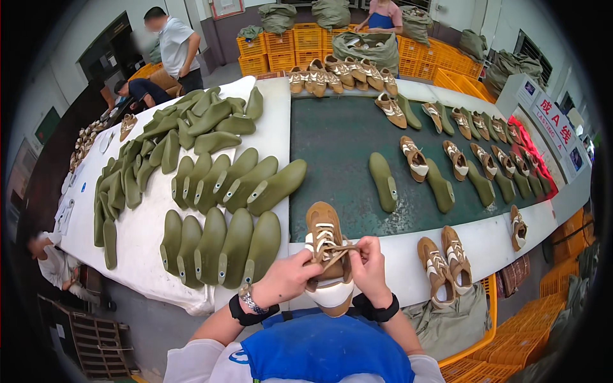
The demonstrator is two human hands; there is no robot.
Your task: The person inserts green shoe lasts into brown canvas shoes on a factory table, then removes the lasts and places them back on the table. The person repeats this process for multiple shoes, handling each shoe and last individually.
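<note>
A brown suede sneaker (323,216) with white stripes and a white heel stands in front of me at the near table edge, its toe pointing away. Crossed over its tongue are tan shoelaces (333,253). My left hand (288,278) is closed in a pinch on a lace at the shoe's left side. On the other side, my right hand (371,270) pinches a lace between thumb and fingers and holds it taut. Beyond the toe, a green shoe last (383,182) lies on the dark green conveyor belt (332,153).
Left of me, green shoe lasts (211,246) stand in rows, with a heap (191,118) behind. Sneakers and lasts alternate along the belt. A pair of sneakers (440,263) stands at the right edge, near a yellow crate (490,306). Other people (181,48) are across the room.
</note>
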